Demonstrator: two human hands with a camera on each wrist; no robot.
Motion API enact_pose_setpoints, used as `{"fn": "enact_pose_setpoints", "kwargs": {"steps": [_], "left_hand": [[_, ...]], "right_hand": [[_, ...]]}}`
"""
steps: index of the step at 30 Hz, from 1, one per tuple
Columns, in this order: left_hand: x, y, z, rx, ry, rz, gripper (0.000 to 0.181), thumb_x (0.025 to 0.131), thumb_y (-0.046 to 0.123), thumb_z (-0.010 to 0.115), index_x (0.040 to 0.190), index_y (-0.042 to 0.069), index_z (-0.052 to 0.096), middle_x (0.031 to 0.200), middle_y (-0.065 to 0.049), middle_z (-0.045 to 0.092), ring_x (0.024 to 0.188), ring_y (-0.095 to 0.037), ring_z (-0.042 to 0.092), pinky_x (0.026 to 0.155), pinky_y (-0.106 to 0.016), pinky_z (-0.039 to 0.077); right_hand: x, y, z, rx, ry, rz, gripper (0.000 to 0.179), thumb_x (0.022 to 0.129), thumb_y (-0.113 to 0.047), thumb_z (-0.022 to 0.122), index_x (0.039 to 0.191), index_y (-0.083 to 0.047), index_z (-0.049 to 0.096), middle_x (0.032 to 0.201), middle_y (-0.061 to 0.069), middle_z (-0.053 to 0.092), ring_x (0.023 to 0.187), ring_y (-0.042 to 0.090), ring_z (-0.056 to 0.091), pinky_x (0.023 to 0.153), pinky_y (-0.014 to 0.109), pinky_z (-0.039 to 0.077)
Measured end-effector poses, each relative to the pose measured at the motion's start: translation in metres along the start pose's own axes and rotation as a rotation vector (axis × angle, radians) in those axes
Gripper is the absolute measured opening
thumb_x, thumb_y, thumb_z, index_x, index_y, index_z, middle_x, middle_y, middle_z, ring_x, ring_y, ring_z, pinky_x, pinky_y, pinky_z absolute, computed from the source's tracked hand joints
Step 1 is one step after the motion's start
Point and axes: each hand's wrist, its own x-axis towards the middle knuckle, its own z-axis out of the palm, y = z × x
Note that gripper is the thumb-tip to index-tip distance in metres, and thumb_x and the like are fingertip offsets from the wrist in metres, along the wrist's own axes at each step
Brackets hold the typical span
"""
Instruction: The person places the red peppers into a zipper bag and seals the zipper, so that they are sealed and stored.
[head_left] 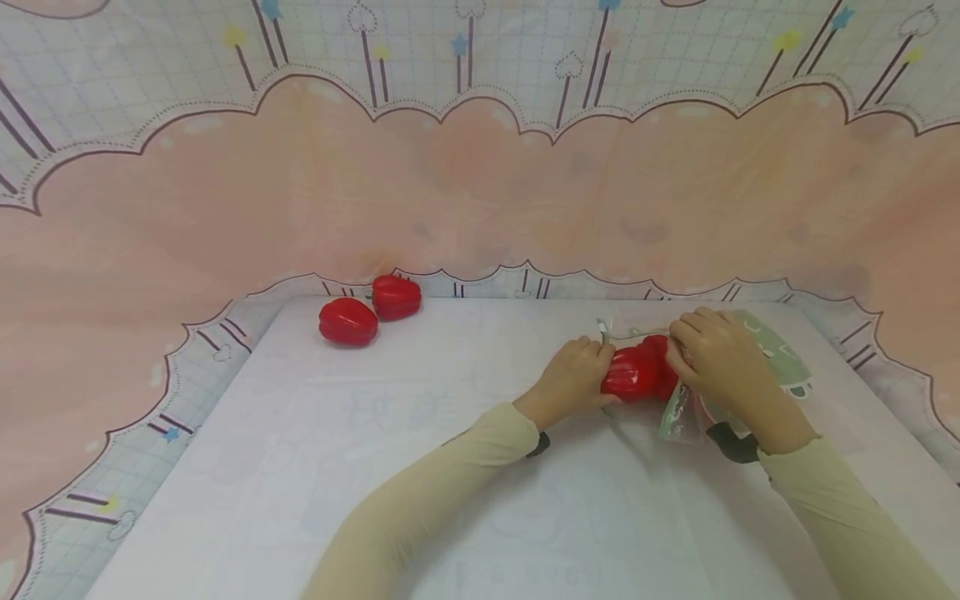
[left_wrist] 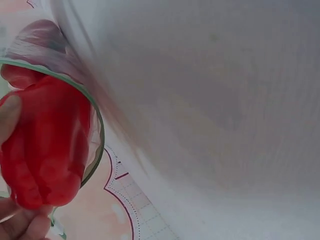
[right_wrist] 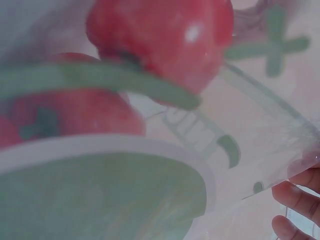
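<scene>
My left hand (head_left: 573, 375) grips a red bell pepper (head_left: 626, 379) at the mouth of a clear plastic bag (head_left: 678, 421) with green print. In the left wrist view, the thumb lies along this pepper's side and fingertips are under its end, while the bag's green rim (left_wrist: 102, 130) curves around it. Behind it another red pepper (left_wrist: 37, 42) shows through the plastic. On the bag's right side, my right hand (head_left: 712, 354) pinches the edge of the opening. The right wrist view shows red peppers (right_wrist: 160, 45) through the printed plastic.
Two more red bell peppers, one nearer (head_left: 348, 322) and one farther back (head_left: 396, 297), lie at the back left of the white table (head_left: 420, 450). A patterned pink and white cloth (head_left: 480, 192) hangs behind and around the table.
</scene>
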Motion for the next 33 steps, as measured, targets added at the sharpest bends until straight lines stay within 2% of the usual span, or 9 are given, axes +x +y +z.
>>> {"fn": "enact_pose_setpoints", "kwargs": {"steps": [3, 6, 9, 14, 17, 24, 29, 33], "left_hand": [[0.0, 0.001, -0.001, -0.042, -0.061, 0.02, 0.062, 0.077, 0.05, 0.071, 0.121, 0.01, 0.056, 0.109, 0.0, 0.067, 0.096, -0.011, 0.059, 0.086, -0.02, 0.048], [0.001, 0.001, -0.001, -0.045, -0.082, 0.042, 0.06, 0.077, 0.049, 0.071, 0.121, 0.01, 0.056, 0.111, 0.001, 0.066, 0.097, -0.011, 0.058, 0.086, -0.02, 0.048], [0.002, -0.001, 0.001, -0.006, -0.056, 0.043, 0.059, 0.077, 0.05, 0.071, 0.119, 0.011, 0.058, 0.108, 0.002, 0.067, 0.093, -0.01, 0.057, 0.082, -0.02, 0.047], [0.004, -0.004, 0.007, 0.041, -0.016, -0.009, 0.061, 0.076, 0.053, 0.071, 0.118, 0.01, 0.062, 0.101, 0.001, 0.068, 0.088, -0.01, 0.057, 0.077, -0.019, 0.047], [0.005, -0.005, 0.007, 0.002, -0.018, -0.017, 0.059, 0.075, 0.051, 0.072, 0.117, 0.01, 0.063, 0.101, 0.002, 0.069, 0.088, -0.01, 0.058, 0.079, -0.019, 0.048], [0.008, -0.004, 0.004, -0.096, -0.055, 0.019, 0.05, 0.079, 0.047, 0.071, 0.115, 0.013, 0.062, 0.108, 0.002, 0.067, 0.096, -0.01, 0.058, 0.087, -0.018, 0.048], [0.01, -0.005, 0.004, -0.183, -0.102, -0.016, 0.05, 0.08, 0.04, 0.072, 0.121, 0.013, 0.059, 0.114, 0.002, 0.066, 0.1, -0.009, 0.057, 0.092, -0.018, 0.047], [0.011, -0.008, 0.006, -0.211, -0.117, -0.028, 0.049, 0.08, 0.032, 0.073, 0.123, 0.012, 0.058, 0.114, 0.001, 0.067, 0.1, -0.01, 0.058, 0.092, -0.018, 0.048]], "right_hand": [[0.0, 0.0, 0.0, 0.0, -0.008, 0.005, 0.01, 0.074, -0.009, 0.067, 0.078, -0.003, 0.061, 0.075, 0.013, 0.065, 0.076, 0.027, 0.056, 0.07, 0.043, 0.051], [0.0, 0.0, -0.001, -0.002, -0.013, 0.003, 0.009, 0.075, -0.009, 0.066, 0.077, -0.003, 0.061, 0.074, 0.012, 0.065, 0.076, 0.027, 0.055, 0.07, 0.042, 0.051], [0.0, 0.0, 0.0, -0.001, -0.016, 0.001, 0.009, 0.075, -0.009, 0.066, 0.078, -0.003, 0.061, 0.074, 0.012, 0.065, 0.076, 0.026, 0.055, 0.07, 0.042, 0.05], [-0.001, 0.001, -0.001, 0.0, -0.004, -0.002, 0.009, 0.075, -0.01, 0.066, 0.077, -0.003, 0.061, 0.075, 0.012, 0.066, 0.076, 0.027, 0.056, 0.07, 0.042, 0.05], [-0.001, 0.001, -0.001, 0.002, 0.0, -0.003, 0.008, 0.075, -0.01, 0.065, 0.077, -0.003, 0.061, 0.075, 0.013, 0.066, 0.076, 0.027, 0.056, 0.069, 0.041, 0.05], [0.0, 0.001, -0.001, 0.004, -0.003, -0.006, 0.01, 0.074, -0.009, 0.067, 0.079, -0.002, 0.063, 0.076, 0.014, 0.067, 0.076, 0.028, 0.057, 0.07, 0.043, 0.052], [0.0, 0.001, -0.001, 0.002, 0.0, -0.009, 0.01, 0.074, -0.009, 0.067, 0.079, -0.001, 0.063, 0.076, 0.015, 0.067, 0.076, 0.028, 0.057, 0.07, 0.042, 0.051], [-0.001, 0.002, -0.002, 0.009, 0.001, -0.005, 0.009, 0.074, -0.008, 0.067, 0.079, -0.002, 0.062, 0.076, 0.014, 0.066, 0.076, 0.027, 0.056, 0.07, 0.042, 0.05]]}}
